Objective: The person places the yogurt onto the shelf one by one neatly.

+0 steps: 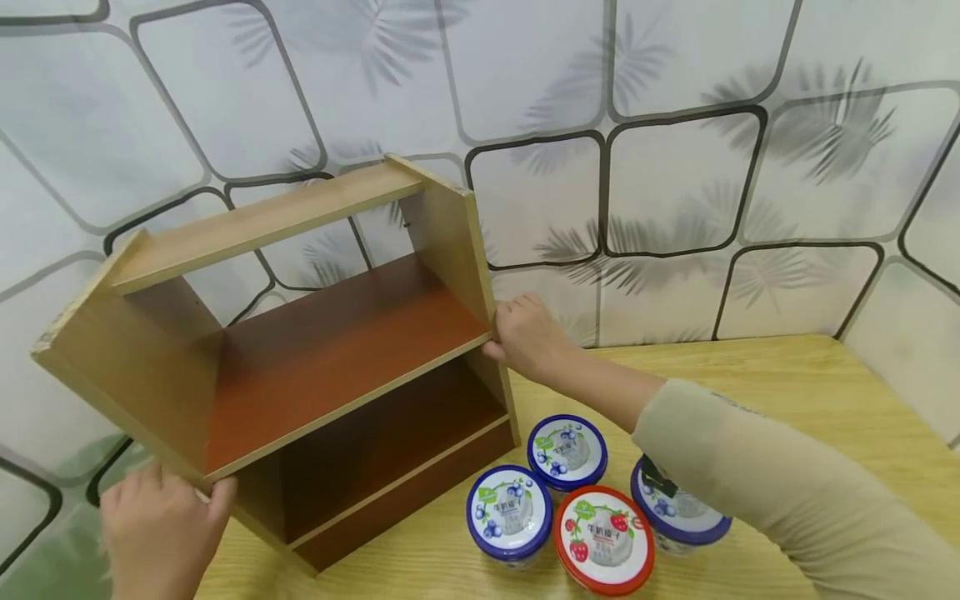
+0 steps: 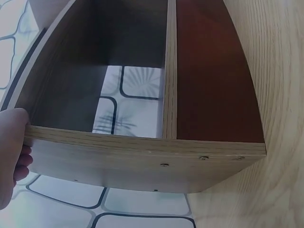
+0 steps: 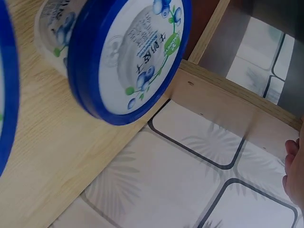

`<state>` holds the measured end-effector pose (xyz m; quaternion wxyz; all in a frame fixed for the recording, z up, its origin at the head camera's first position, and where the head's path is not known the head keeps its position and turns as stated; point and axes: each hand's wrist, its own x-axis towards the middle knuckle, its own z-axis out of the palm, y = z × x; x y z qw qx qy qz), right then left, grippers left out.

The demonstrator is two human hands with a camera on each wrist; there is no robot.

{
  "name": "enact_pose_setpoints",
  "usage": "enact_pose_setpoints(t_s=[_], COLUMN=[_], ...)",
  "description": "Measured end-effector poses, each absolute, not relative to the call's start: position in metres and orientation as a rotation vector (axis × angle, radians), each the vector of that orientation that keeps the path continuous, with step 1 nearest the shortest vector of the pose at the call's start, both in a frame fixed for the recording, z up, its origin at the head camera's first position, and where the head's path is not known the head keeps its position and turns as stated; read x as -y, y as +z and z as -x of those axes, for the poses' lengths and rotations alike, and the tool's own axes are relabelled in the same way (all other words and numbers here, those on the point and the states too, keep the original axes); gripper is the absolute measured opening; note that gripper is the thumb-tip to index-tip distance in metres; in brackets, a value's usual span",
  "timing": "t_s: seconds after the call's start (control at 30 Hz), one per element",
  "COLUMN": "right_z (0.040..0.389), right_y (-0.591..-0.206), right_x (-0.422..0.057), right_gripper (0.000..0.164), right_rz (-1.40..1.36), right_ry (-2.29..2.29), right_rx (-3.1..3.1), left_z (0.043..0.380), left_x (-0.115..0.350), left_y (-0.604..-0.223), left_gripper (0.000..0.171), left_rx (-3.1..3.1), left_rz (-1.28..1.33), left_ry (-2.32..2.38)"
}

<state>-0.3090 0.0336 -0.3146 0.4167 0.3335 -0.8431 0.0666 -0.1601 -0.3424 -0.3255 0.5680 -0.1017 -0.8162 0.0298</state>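
A small wooden shelf unit with reddish-brown boards and pale edges stands at an angle on the table, open toward me. My left hand grips its left side panel, thumb over the front edge near the middle board; the left wrist view shows the fingers curled behind the panel. On the opposite side panel, my right hand holds on at about middle-board height, with its fingers against the outer face. Only part of that hand shows in the right wrist view. Both visible compartments hold nothing.
Beside the unit's right front corner, several lidded tubs cluster: blue-lidded tubs with blueberry pictures and one red-lidded tub with strawberries. My right sleeve partly covers one blue-lidded tub. A patterned wall covering rises behind the wooden table.
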Motion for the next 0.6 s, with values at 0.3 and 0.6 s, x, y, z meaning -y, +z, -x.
enact_pose_setpoints(t_s=[0.3,0.6], right_z=[0.300,0.298], right_y=[-0.314,-0.315], right_x=[-0.047,-0.052], right_gripper=[0.037,0.040], right_rz=[-0.841,-0.805], right_ry=[0.170,0.126], right_rx=[2.128,2.087], left_z=[0.165,0.166], left_x=[0.337,0.335], left_y=[-0.324,-0.322], left_gripper=[0.048,0.051], left_rx=[1.921,1.921], left_rz=[0.302,0.330], left_ry=[0.104,0.107])
